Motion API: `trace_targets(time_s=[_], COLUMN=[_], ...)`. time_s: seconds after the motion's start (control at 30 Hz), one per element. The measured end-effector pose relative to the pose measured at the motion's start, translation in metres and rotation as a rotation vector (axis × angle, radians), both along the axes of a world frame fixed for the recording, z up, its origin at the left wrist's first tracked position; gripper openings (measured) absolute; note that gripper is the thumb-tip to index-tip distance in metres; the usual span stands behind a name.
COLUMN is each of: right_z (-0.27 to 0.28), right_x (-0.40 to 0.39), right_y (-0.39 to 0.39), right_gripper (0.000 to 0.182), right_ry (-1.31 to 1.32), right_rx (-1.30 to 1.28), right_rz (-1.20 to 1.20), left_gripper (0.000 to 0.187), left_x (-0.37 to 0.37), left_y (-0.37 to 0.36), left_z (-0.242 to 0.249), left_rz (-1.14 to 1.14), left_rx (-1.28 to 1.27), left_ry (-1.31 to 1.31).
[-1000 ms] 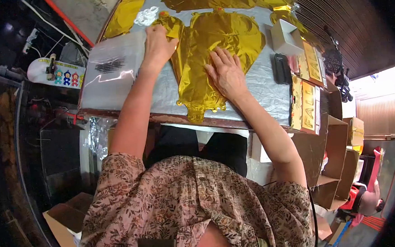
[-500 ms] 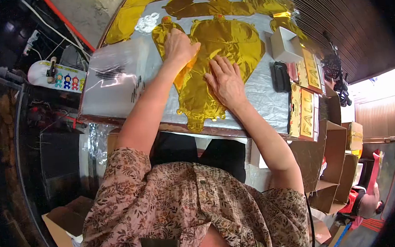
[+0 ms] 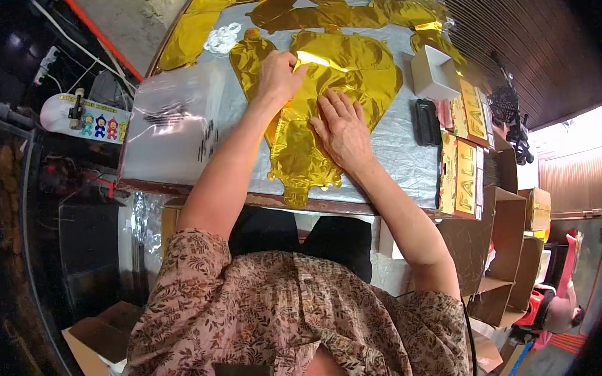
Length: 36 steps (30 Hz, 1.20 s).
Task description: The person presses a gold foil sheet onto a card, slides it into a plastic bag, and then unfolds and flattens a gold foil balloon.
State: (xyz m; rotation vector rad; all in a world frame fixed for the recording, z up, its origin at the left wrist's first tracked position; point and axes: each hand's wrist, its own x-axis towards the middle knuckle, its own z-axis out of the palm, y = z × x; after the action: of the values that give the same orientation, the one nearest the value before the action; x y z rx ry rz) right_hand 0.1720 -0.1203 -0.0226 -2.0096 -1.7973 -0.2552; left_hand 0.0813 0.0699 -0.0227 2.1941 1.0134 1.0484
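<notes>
A flat gold foil balloon lies in front of me, its narrow crinkled end hanging over the table's near edge. My left hand is closed at the balloon's left edge, pinching the foil between thumb and fingers. Spread flat on the lower middle of the same balloon is my right hand, its fingers apart. A second piece of gold foil shows to the left, partly covered by my left hand and the balloon.
Left on the table lie clear plastic bags and a white coiled bundle. To the right are a white open box, a black case and packages marked FALL. More gold foil spans the back.
My left hand has shifted right and slightly down, pulling in the balloon's edge, and a bright crease has appeared near its top. My right hand stays almost in place.
</notes>
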Motion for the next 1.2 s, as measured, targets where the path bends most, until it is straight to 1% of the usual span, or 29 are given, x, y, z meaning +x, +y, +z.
trace_targets(time_s=[0.07, 0.1, 0.17, 0.27, 0.37, 0.5, 0.6, 0.67, 0.77, 0.9, 0.97, 1.0, 1.07, 1.1, 1.13, 1.2], right_z=[0.001, 0.002, 0.002, 0.002, 0.000, 0.002, 0.000, -0.002, -0.002, -0.001, 0.000, 0.001, 0.002, 0.002, 0.003, 0.003], right_x=[-0.001, 0.000, -0.001, 0.000, 0.000, -0.001, 0.000, 0.001, 0.001, 0.001, 0.000, 0.000, 0.000, 0.000, 0.000, -0.001], right_y=[0.000, 0.001, 0.000, 0.001, 0.002, 0.001, 0.001, 0.002, 0.002, 0.001, 0.001, 0.000, 0.001, 0.001, 0.000, 0.000], right_gripper=[0.050, 0.050, 0.050, 0.050, 0.050, 0.050, 0.049, 0.049, 0.049, 0.049, 0.049, 0.049, 0.049, 0.049, 0.049, 0.049], right_ry=[0.003, 0.002, 0.002, 0.009, 0.000, -0.004, -0.006, -0.013, -0.014, -0.019, -0.007, -0.007, 0.004, 0.004, 0.011, 0.022], right_rx=[0.003, 0.003, 0.007, 0.026, 0.041, 0.026, 0.040, 0.044, 0.051, 0.029, 0.018, 0.016, 0.013, 0.011, 0.011, 0.006], right_rz=[-0.001, 0.000, -0.001, 0.012, 0.017, 0.015, 0.012, 0.017, 0.024, 0.013, 0.001, 0.001, 0.008, 0.008, 0.006, 0.005], left_gripper=[0.035, 0.035, 0.036, 0.037, 0.039, 0.039, 0.038, 0.034, 0.034, 0.035, 0.048, 0.048, 0.062, 0.074, 0.074, 0.076], left_x=[-0.004, -0.005, -0.012, -0.010, -0.009, -0.004, 0.001, 0.002, 0.005, 0.008, 0.007, 0.007, 0.009, 0.011, 0.011, 0.011], left_y=[0.002, 0.001, -0.006, -0.011, -0.017, -0.023, -0.020, -0.014, -0.014, -0.011, -0.006, -0.003, 0.009, 0.020, 0.026, 0.036], left_z=[0.002, 0.003, 0.004, 0.009, 0.008, 0.006, 0.000, -0.008, -0.013, -0.013, -0.006, -0.002, -0.002, -0.005, -0.003, 0.000], left_rz=[0.019, 0.020, 0.129, 0.155, 0.120, 0.140, 0.186, 0.102, 0.073, 0.090, 0.058, 0.058, 0.101, 0.124, 0.123, 0.045], left_rx=[-0.008, -0.008, 0.148, 0.124, 0.155, 0.140, 0.071, 0.093, 0.034, 0.055, -0.056, -0.058, -0.017, -0.034, -0.036, -0.206], left_ry=[0.137, 0.136, 0.186, 0.253, 0.213, 0.183, 0.152, 0.116, 0.073, 0.023, -0.035, -0.035, -0.025, 0.009, 0.009, -0.093])
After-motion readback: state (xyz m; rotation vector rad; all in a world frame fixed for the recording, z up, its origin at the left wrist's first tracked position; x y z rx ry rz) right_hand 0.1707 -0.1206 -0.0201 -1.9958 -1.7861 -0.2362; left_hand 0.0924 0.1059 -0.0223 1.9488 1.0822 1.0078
